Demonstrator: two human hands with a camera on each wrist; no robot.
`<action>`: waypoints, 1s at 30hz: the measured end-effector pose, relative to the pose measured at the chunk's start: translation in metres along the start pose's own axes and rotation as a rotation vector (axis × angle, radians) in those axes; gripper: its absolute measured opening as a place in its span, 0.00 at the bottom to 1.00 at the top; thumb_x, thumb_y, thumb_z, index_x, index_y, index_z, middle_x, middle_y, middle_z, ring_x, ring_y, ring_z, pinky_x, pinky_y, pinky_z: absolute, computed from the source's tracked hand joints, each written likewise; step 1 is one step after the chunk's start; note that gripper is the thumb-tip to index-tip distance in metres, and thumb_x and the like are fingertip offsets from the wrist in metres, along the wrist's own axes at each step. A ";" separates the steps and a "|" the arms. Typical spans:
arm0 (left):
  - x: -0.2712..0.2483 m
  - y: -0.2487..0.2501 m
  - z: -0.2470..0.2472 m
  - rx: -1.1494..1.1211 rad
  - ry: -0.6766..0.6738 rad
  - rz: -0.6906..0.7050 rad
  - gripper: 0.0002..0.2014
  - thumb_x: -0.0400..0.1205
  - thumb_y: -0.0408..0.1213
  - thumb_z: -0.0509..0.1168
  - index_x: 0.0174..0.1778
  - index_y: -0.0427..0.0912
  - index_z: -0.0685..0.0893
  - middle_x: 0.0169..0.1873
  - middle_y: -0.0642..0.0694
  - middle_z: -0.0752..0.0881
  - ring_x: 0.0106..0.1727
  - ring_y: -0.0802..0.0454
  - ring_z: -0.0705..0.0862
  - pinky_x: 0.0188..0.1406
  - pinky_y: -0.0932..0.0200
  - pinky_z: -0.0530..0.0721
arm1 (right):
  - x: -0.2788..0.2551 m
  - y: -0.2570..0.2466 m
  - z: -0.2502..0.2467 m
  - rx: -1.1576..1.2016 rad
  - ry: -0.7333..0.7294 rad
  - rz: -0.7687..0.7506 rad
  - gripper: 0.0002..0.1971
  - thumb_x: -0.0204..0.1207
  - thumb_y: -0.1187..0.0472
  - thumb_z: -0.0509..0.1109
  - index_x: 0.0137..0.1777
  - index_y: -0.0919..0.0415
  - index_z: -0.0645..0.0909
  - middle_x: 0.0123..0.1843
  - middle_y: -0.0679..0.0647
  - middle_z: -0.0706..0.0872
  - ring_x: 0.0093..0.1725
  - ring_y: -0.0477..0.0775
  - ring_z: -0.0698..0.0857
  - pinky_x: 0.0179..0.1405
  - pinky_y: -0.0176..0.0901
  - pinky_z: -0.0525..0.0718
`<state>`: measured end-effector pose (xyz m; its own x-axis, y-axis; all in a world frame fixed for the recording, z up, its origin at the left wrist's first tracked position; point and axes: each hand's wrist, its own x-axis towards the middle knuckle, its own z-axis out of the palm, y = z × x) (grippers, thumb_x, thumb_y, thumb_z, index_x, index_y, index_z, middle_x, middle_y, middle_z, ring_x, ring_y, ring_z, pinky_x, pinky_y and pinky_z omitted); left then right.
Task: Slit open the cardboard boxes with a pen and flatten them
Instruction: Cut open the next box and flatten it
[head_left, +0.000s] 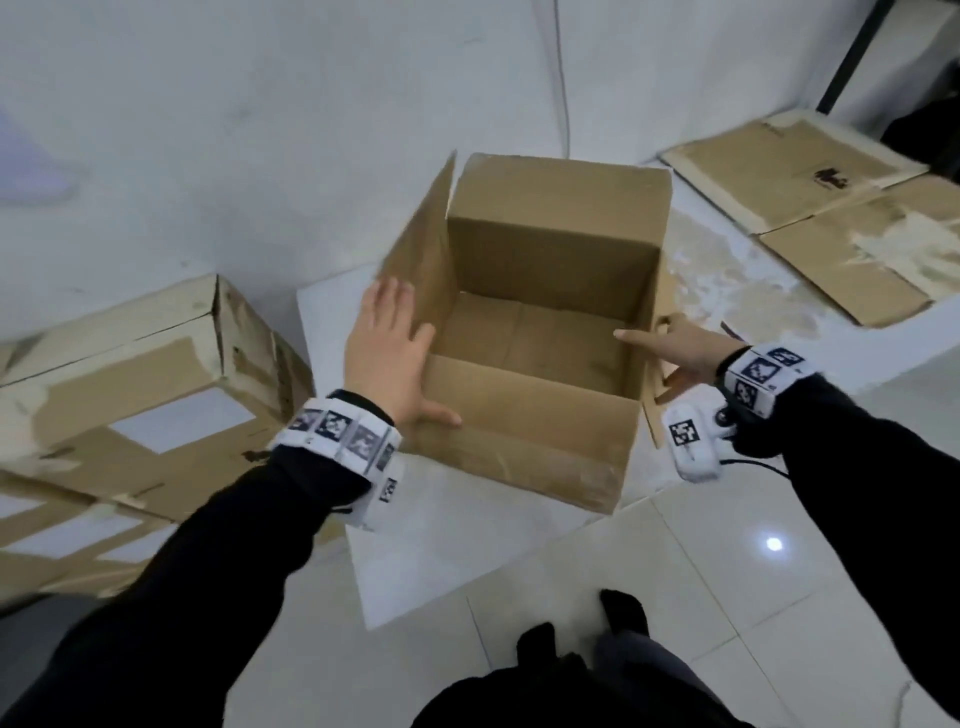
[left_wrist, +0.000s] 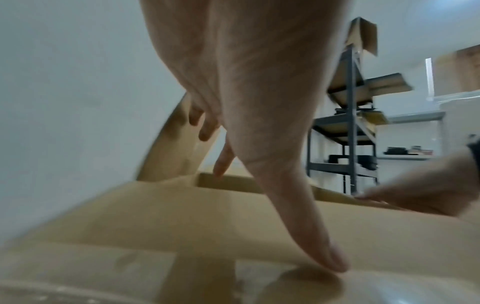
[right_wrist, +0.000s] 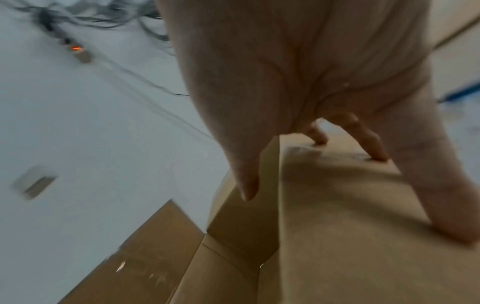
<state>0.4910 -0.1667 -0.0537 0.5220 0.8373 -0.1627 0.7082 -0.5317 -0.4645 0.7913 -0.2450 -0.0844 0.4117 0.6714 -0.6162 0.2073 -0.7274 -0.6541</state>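
An open brown cardboard box (head_left: 519, 431) stands upright on a white platform (head_left: 332, 332), its flaps spread outward. My left hand (head_left: 387, 343) lies flat with straight fingers against the raised left flap (head_left: 421, 260), thumb on the near flap. My right hand (head_left: 685, 345) straddles the right wall, thumb pointing over the inside, straight fingers pressing the right flap outward. The left wrist view shows the left hand (left_wrist: 259, 102) on the box (left_wrist: 182, 216). The right wrist view shows the right hand (right_wrist: 298, 72) on the box (right_wrist: 337, 226). A blurred blue pen-like streak (right_wrist: 459, 92) lies beyond it.
Closed, taped boxes (head_left: 130, 374) are stacked to the left against the white wall. Flattened cardboard sheets (head_left: 810, 171) lie at the back right. A grey metal shelf (left_wrist: 348, 123) stands behind. A power strip with cables (right_wrist: 78, 49) lies on the floor. My feet (head_left: 623, 608) stand on white tiles.
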 end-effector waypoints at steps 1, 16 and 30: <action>0.001 -0.018 0.007 -0.034 -0.021 -0.063 0.62 0.56 0.85 0.55 0.83 0.49 0.56 0.83 0.33 0.42 0.84 0.39 0.37 0.75 0.35 0.28 | 0.006 0.000 0.005 0.043 0.005 -0.007 0.36 0.79 0.54 0.69 0.79 0.63 0.54 0.76 0.66 0.66 0.62 0.75 0.80 0.43 0.67 0.87; 0.035 -0.028 -0.003 -1.067 0.387 0.072 0.41 0.82 0.57 0.60 0.84 0.53 0.41 0.84 0.43 0.43 0.84 0.49 0.46 0.81 0.46 0.51 | 0.014 0.021 0.049 0.143 0.561 -0.563 0.39 0.70 0.79 0.56 0.80 0.68 0.44 0.78 0.68 0.57 0.79 0.65 0.59 0.80 0.61 0.60; 0.101 -0.001 -0.085 -0.709 -0.089 0.094 0.46 0.70 0.73 0.62 0.82 0.61 0.53 0.84 0.47 0.49 0.84 0.37 0.48 0.81 0.38 0.53 | -0.043 0.097 0.094 -0.037 0.296 -0.807 0.21 0.78 0.45 0.61 0.66 0.55 0.73 0.66 0.49 0.73 0.67 0.42 0.72 0.61 0.21 0.68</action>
<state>0.5833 -0.0926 0.0045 0.5766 0.7750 -0.2588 0.8161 -0.5313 0.2273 0.7102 -0.3316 -0.1625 0.3393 0.9245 0.1739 0.5626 -0.0513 -0.8252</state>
